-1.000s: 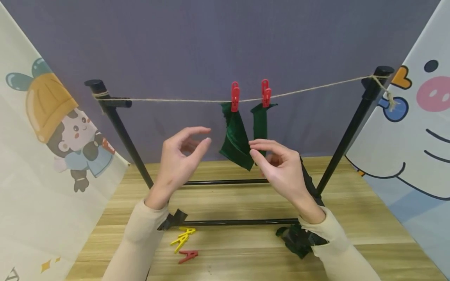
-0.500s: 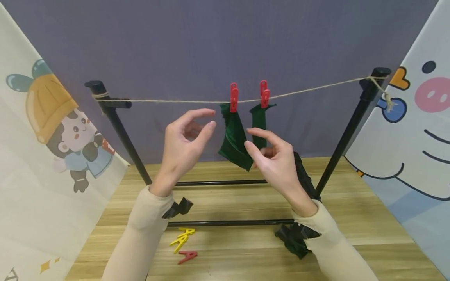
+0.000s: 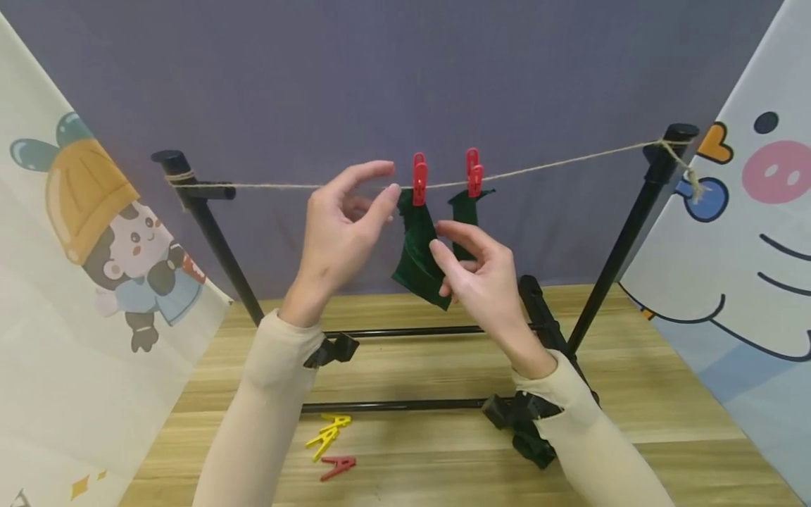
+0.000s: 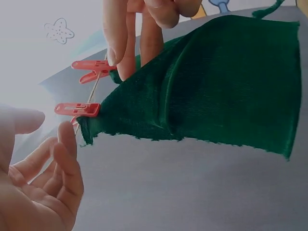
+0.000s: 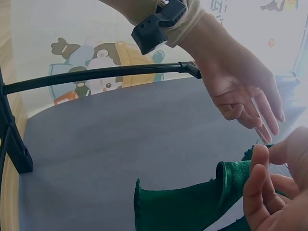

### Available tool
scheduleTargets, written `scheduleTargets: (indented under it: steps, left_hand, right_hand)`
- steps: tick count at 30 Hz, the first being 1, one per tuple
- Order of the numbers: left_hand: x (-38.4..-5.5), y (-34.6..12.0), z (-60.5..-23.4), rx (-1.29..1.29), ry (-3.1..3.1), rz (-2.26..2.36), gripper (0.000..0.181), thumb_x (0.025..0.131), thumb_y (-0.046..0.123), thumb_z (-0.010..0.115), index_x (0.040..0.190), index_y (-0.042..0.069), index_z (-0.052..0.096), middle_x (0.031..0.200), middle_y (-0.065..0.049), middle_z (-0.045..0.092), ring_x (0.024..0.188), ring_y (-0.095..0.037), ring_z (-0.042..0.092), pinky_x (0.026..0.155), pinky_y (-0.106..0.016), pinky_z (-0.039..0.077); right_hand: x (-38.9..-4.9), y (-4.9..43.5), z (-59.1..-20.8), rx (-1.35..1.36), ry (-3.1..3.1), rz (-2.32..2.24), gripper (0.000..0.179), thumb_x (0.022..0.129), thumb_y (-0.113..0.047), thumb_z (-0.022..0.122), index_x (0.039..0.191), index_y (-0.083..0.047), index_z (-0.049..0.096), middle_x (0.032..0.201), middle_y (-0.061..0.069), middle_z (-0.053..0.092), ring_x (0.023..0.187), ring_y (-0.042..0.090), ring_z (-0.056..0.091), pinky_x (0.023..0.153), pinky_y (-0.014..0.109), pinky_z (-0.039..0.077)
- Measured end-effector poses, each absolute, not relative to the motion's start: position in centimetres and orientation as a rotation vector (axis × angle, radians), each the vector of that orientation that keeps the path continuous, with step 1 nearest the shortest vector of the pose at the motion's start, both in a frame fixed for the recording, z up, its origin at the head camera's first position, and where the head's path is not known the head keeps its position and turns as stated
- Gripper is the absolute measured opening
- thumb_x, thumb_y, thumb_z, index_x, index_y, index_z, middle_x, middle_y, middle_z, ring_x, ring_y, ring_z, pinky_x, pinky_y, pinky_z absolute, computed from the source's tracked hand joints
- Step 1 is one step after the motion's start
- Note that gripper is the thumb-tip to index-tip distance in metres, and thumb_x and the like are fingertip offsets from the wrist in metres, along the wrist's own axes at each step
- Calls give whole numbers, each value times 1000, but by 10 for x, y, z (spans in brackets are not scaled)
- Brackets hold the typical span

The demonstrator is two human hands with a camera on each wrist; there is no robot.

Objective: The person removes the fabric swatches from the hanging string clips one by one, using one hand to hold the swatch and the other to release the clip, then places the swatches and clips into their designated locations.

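Two dark green cloths, a left one [image 3: 421, 257] and a right one [image 3: 464, 211], hang from a twine line. A red clothespin [image 3: 419, 180] clips the left cloth, and another red clothespin [image 3: 474, 174] clips the right. My left hand [image 3: 338, 232] is raised just left of the first clothespin, thumb and fingers apart with nothing between them. In the left wrist view, its fingertips come close to that red clothespin [image 4: 79, 109]. Loosely bent, my right hand [image 3: 484, 271] is in front of the cloths, near the left one's right edge; whether it touches is unclear.
The twine [image 3: 557, 163] runs between a left black post [image 3: 218, 239] and a right black post [image 3: 624, 246]. On the wooden table lie two yellow clothespins [image 3: 324, 440], a red clothespin [image 3: 338, 465] and a crumpled green cloth [image 3: 533, 447] below the right sleeve.
My left hand has risen and shifted right toward the left clothespin. The right hand has moved up and left toward the left cloth. Both cloths hang as before.
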State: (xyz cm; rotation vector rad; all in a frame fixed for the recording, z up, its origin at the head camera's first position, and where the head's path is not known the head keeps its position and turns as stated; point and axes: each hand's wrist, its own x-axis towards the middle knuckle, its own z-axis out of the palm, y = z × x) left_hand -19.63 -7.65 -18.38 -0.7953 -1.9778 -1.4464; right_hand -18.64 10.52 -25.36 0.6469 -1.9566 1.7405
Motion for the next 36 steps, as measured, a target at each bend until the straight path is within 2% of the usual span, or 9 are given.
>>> scheduleTargets:
  steps: [5, 10, 13, 19, 23, 28, 36]
  left_hand:
    - [-198, -73, -175, -824, -1992, -1531, 31, 93, 11, 62, 121, 0, 62, 118, -4, 65, 60, -20, 66, 44, -25, 39]
    - [-193, -68, -167, -781, -2125, -1527, 35, 94, 18, 62, 126, 5, 60, 124, -3, 62, 60, -21, 66, 40, -25, 32]
    - [-191, -65, -164, -741, -2218, -1511, 36, 95, 20, 60, 129, 6, 59, 127, -4, 60, 64, -25, 67, 45, -25, 37]
    - [-194, -60, -162, -764, -2204, -1557, 37, 97, 19, 58, 130, 3, 57, 128, -8, 59, 65, -33, 66, 66, -30, 50]
    - [-196, -57, -160, -768, -2169, -1555, 35, 97, 17, 58, 129, 2, 58, 125, -9, 61, 64, -33, 65, 60, -30, 50]
    - [-197, -57, -159, -748, -2145, -1537, 34, 95, 14, 60, 127, 2, 59, 120, -10, 63, 62, -34, 63, 52, -30, 47]
    - [-199, -58, -159, -726, -2181, -1524, 31, 95, 15, 61, 123, 5, 63, 114, -5, 65, 55, -23, 59, 48, -28, 42]
  right_hand:
    - [-189, 103, -249, 601, -1977, 1760, 35, 93, -12, 64, 126, -3, 59, 115, 11, 65, 43, 31, 51, 40, 30, 47]
    - [-192, 99, -248, 605, -1993, 1787, 31, 93, -12, 63, 121, 1, 61, 105, 13, 65, 40, 25, 48, 40, 26, 44]
    - [-194, 98, -249, 612, -2000, 1781, 28, 93, -12, 63, 118, 2, 63, 99, 13, 66, 39, 22, 47, 39, 25, 43]
    - [-199, 98, -251, 617, -1977, 1763, 24, 93, -12, 64, 111, 3, 65, 84, 16, 65, 39, 22, 46, 39, 24, 41]
    - [-201, 98, -252, 618, -1967, 1750, 20, 92, -11, 64, 106, 3, 67, 76, 18, 63, 39, 27, 46, 39, 24, 41]
    - [-203, 96, -254, 619, -1973, 1760, 19, 92, -11, 65, 104, 3, 68, 80, 15, 66, 42, 37, 46, 39, 24, 41]
    - [-204, 94, -256, 606, -1995, 1707, 20, 92, -13, 65, 104, 3, 69, 78, 14, 67, 42, 37, 48, 40, 25, 42]
